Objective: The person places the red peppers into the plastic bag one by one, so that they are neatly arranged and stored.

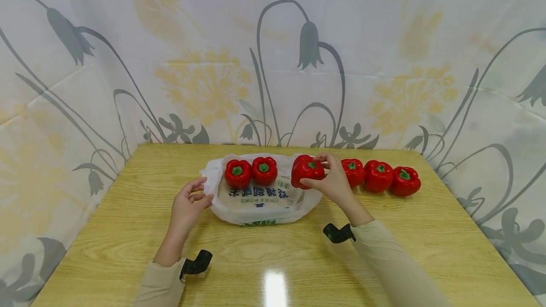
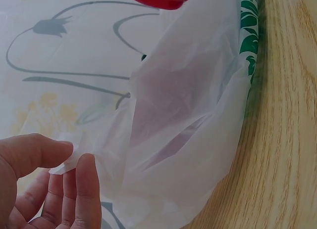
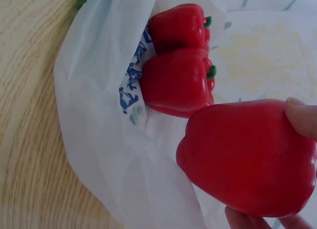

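A white plastic bag (image 1: 264,215) with blue and green print lies opened out on the table. Two red bell peppers (image 3: 176,83) with green stems sit inside it, side by side toward its left. Between thumb and fingers, my left hand (image 1: 190,201) pinches the bag's left edge; the left wrist view shows the thin film (image 2: 69,162) at the fingertips. My right hand (image 1: 334,181) grips another red bell pepper (image 3: 247,157) over the right part of the bag. Its fingers are partly hidden behind that pepper in the right wrist view.
Right of the bag, a row of red bell peppers (image 1: 378,176) stands on the wooden table (image 1: 264,250), the nearest partly hidden by my right hand. A flower-patterned cloth (image 1: 273,60) hangs behind the table's far edge. Black wrist mounts (image 1: 198,263) stick out from both sleeves.
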